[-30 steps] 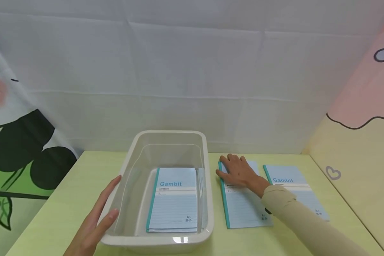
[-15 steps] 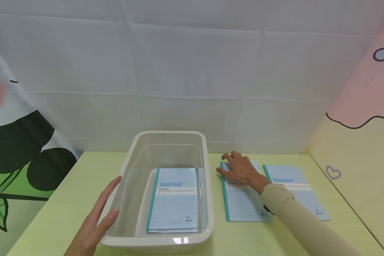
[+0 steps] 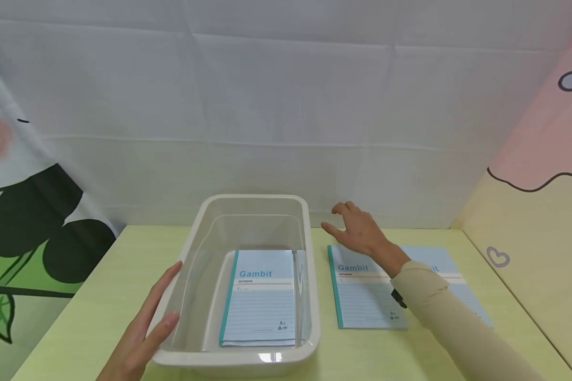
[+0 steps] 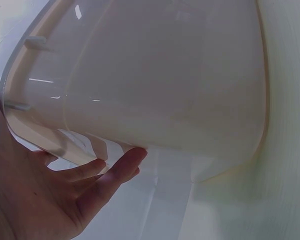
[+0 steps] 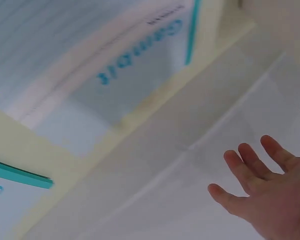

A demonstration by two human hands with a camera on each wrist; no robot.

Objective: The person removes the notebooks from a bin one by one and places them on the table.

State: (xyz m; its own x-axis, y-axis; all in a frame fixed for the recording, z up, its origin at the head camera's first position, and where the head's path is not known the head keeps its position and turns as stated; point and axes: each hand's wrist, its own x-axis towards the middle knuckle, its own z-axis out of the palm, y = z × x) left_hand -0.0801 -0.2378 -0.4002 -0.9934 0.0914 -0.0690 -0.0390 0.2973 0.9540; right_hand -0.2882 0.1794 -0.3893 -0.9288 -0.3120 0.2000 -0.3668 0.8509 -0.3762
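My left hand (image 3: 145,328) rests against the left side of a pale plastic tub (image 3: 229,359), its fingers fairly straight. The left wrist view has that hand (image 4: 80,195) by the rim of the tub (image 4: 165,75). Inside the tub, a blue Gambit notebook (image 3: 259,312) lies on top of at least one more. My right hand (image 3: 359,230), fingers spread and holding nothing, hovers over the far end of another Gambit notebook (image 3: 367,301) lying flat right of the tub. In the right wrist view, the right hand (image 5: 275,195) is apart from the notebook (image 5: 90,95).
Another Gambit notebook (image 3: 459,280) lies further right, partly hidden by my right sleeve (image 3: 457,323). A thin upright notebook edge (image 3: 302,296) stands along the tub's right wall. White cloth (image 3: 291,106) hangs behind the yellow table (image 3: 100,296), with printed panels on both sides.
My right hand has slid the middle notebook slightly away from me, then lifted off it toward the back cloth. The left hand and tub have stayed put.
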